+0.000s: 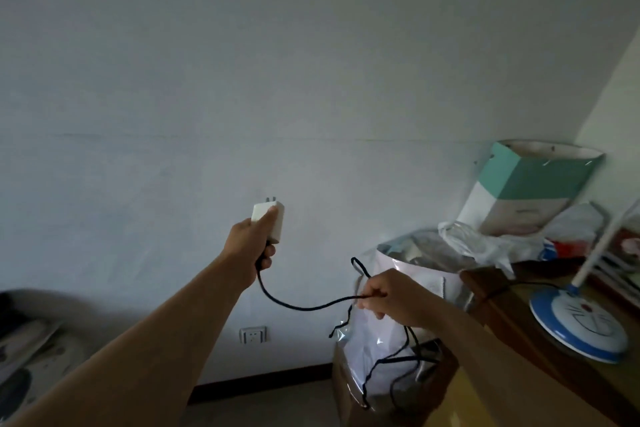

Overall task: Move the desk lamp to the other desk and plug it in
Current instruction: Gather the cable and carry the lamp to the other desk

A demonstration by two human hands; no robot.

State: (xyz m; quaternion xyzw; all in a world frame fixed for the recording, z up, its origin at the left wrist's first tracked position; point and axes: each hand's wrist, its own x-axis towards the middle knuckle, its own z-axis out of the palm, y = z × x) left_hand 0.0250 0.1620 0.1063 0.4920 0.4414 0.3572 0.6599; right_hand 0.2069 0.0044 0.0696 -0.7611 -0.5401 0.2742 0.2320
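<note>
My left hand (pixel 250 242) is raised toward the wall and grips a white plug adapter (pixel 269 219) with its two prongs pointing up. A thin black cord (pixel 304 306) hangs from the adapter and sags across to my right hand (pixel 384 295), which pinches it. Below that hand the cord drops in kinked loops. The desk lamp (pixel 580 319) stands on the wooden desk (pixel 519 340) at the right, with a round blue-and-white cartoon-face base and a white stem. A wall socket (pixel 252 334) sits low on the wall, well below the adapter.
A clear plastic bag of white items (pixel 388 329) leans against the desk's left side. On the desk stand a teal-and-white box (pixel 526 184) and crumpled plastic bags (pixel 485 246). A round dark-patterned object (pixel 31 357) lies at lower left. A dark baseboard runs along the floor.
</note>
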